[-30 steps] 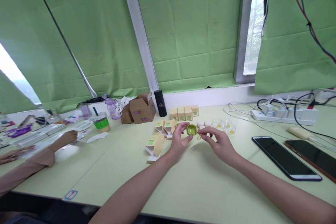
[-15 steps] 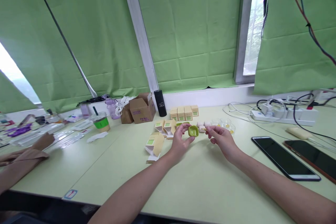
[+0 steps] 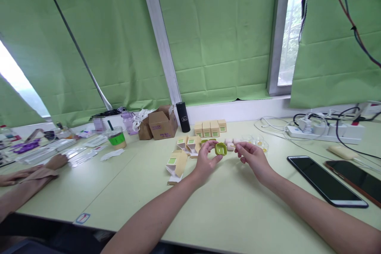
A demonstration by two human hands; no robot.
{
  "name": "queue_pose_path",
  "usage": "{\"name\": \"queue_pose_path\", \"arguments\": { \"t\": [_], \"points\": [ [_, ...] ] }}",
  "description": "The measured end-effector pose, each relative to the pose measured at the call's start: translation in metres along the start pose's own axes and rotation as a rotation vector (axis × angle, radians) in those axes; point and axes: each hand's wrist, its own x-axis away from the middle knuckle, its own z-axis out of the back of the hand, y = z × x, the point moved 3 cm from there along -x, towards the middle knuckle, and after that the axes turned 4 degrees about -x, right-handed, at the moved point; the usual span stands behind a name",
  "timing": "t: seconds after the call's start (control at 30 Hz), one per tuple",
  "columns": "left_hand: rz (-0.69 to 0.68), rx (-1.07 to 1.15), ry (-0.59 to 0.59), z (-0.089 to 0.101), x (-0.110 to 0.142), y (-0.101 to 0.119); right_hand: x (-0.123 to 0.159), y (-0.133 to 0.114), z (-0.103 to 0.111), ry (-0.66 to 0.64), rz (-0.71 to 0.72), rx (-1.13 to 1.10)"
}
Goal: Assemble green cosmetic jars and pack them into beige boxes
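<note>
Head view: the left hand [image 3: 206, 161], fingers curled, grips a small green square container [image 3: 220, 149] above the table [image 3: 226, 214]. The right hand [image 3: 254, 161] pinches a small pale piece [image 3: 233, 145] between thumb and fingertips, farther from the container than a second ago. Print on the cardboard box [image 3: 163, 126] and black tumbler [image 3: 183, 117] is illegible. Clear plastic cups [image 3: 258, 143] hold yellow bits.
</note>
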Motion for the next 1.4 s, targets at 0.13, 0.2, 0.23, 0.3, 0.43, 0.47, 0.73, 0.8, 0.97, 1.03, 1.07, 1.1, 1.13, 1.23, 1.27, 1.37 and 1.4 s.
{"name": "queue_pose_path", "arguments": {
  "t": [0.13,0.2,0.23,0.3,0.43,0.47,0.73,0.8,0.97,1.03,1.07,1.1,1.13,1.23,1.27,1.37,1.4],
  "points": [
    [-0.003,-0.002,0.001,-0.001,0.000,0.001,0.001,-0.006,-0.003,-0.025,0.061,0.003],
    [-0.009,-0.002,0.006,-0.001,0.000,0.000,0.001,-0.005,-0.003,-0.033,0.093,0.005],
    [-0.014,-0.003,0.007,-0.001,0.000,0.000,0.001,-0.004,-0.002,-0.035,0.111,0.008],
    [-0.022,-0.007,0.006,0.000,0.000,0.000,0.000,-0.002,-0.002,-0.038,0.151,0.028],
    [-0.029,-0.006,-0.001,-0.001,0.000,0.001,0.001,0.001,-0.001,-0.061,0.223,0.098],
    [-0.030,-0.005,-0.006,-0.001,0.001,0.002,0.001,0.001,-0.001,-0.061,0.230,0.113],
    [-0.046,-0.024,-0.016,-0.004,0.003,0.010,0.005,-0.001,-0.001,-0.042,0.295,0.209],
    [-0.050,-0.026,-0.015,-0.005,0.004,0.011,0.008,-0.004,-0.002,-0.035,0.318,0.240],
    [-0.054,-0.049,-0.020,-0.006,0.007,0.014,0.013,-0.009,-0.004,-0.032,0.385,0.308],
    [-0.062,-0.066,-0.020,-0.007,0.008,0.015,0.014,-0.010,-0.004,-0.039,0.413,0.326],
    [-0.067,-0.076,-0.021,-0.007,0.008,0.016,0.014,-0.010,-0.004,-0.042,0.428,0.335],
    [-0.072,-0.085,-0.021,-0.008,0.009,0.016,0.014,-0.010,-0.004,-0.044,0.443,0.345],
    [-0.078,-0.092,-0.023,-0.008,0.009,0.016,0.014,-0.010,-0.005,-0.045,0.458,0.356],
    [-0.096,-0.107,-0.023,-0.008,0.009,0.017,0.014,-0.010,-0.004,-0.033,0.516,0.388],
    [-0.100,-0.108,-0.019,-0.009,0.009,0.017,0.014,-0.010,-0.004,-0.027,0.540,0.401],
    [-0.104,-0.113,-0.015,-0.009,0.009,0.017,0.015,-0.011,-0.005,-0.030,0.634,0.448],
    [-0.103,-0.116,-0.015,-0.009,0.009,0.017,0.015,-0.011,-0.006,-0.037,0.669,0.468]
  ]
}}
